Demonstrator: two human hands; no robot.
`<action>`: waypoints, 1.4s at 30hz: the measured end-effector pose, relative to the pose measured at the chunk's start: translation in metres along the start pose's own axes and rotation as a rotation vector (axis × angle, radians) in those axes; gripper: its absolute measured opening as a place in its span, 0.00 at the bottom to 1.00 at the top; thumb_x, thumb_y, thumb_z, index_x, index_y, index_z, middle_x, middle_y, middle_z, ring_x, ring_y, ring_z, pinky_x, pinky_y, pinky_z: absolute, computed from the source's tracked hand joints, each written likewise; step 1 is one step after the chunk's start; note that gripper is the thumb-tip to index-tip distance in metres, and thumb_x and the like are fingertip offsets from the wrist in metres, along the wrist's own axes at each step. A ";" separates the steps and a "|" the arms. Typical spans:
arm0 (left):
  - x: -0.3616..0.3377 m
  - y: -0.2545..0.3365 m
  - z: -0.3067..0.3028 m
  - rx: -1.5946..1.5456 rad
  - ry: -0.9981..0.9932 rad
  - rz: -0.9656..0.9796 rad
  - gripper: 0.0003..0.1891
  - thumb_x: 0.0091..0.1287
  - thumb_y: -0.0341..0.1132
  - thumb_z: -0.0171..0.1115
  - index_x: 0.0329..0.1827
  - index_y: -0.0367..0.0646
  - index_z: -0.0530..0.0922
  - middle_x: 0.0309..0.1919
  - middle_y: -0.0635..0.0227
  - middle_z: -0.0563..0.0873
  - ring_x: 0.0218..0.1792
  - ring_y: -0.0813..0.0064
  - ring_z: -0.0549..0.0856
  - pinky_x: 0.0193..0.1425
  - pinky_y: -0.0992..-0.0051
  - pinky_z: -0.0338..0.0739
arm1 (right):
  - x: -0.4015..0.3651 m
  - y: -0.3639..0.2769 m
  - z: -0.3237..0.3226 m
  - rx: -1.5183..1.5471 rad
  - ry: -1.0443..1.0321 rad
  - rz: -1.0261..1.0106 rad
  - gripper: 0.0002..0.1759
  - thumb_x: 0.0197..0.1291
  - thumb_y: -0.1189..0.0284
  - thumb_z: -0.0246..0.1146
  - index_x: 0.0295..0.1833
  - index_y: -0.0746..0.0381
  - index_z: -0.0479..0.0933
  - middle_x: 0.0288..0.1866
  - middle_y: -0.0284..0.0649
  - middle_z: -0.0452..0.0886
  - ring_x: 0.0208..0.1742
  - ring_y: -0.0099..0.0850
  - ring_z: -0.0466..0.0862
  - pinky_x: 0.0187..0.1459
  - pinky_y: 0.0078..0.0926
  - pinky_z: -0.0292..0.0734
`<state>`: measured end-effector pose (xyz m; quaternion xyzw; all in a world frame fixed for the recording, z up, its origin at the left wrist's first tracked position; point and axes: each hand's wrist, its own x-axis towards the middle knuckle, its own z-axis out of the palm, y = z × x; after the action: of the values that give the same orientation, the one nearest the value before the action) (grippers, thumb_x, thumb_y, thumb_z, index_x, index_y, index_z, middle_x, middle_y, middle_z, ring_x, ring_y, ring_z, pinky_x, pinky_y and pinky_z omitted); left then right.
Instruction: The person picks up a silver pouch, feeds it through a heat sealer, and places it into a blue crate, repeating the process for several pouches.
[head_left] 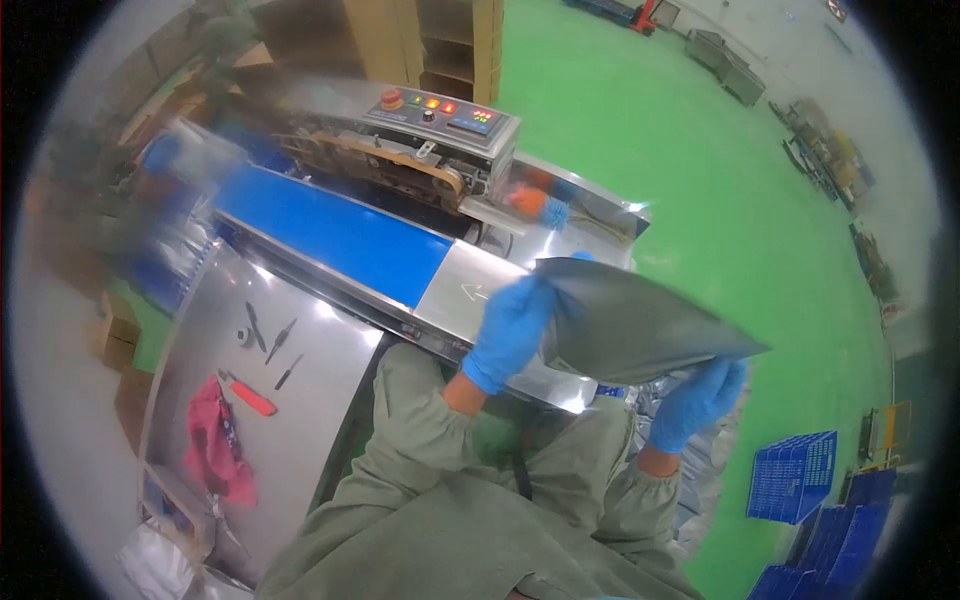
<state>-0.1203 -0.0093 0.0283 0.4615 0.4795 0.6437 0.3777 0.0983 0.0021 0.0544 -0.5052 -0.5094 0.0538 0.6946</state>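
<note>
A grey, flat bag or sheet point(640, 322) is stretched between my two blue-gloved hands, to the right of the sealing machine. My left hand point(512, 330) is closed on its left edge, above the steel plate with a white arrow point(460, 290). At the lower right edge of the bag, my right hand point(700, 402) grips it near the pointed corner. Left of the arrow runs the blue conveyor belt point(335, 240). Behind the belt stands the machine's control panel point(440, 115) with lit buttons and a red knob.
A steel tray point(300, 350) at left holds a red-handled knife point(250, 397), several small tools and a pink cloth point(215, 445). Silvery bags lie beneath my right hand. A blue crate point(792, 477) stands on the green floor. Another person's blurred arm is at upper left.
</note>
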 end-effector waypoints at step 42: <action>0.066 -0.022 -0.275 0.775 0.199 -0.035 0.21 0.67 0.42 0.53 0.56 0.35 0.74 0.50 0.51 0.81 0.51 0.60 0.80 0.55 0.69 0.71 | -0.061 0.161 -0.010 -0.525 -0.582 0.291 0.20 0.58 0.65 0.60 0.49 0.70 0.75 0.45 0.47 0.80 0.46 0.38 0.78 0.50 0.33 0.72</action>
<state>-0.4013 -0.0166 -0.0093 0.4968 0.7291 0.4499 0.1382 0.1480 0.0371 -0.1073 -0.6957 -0.6040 0.1602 0.3544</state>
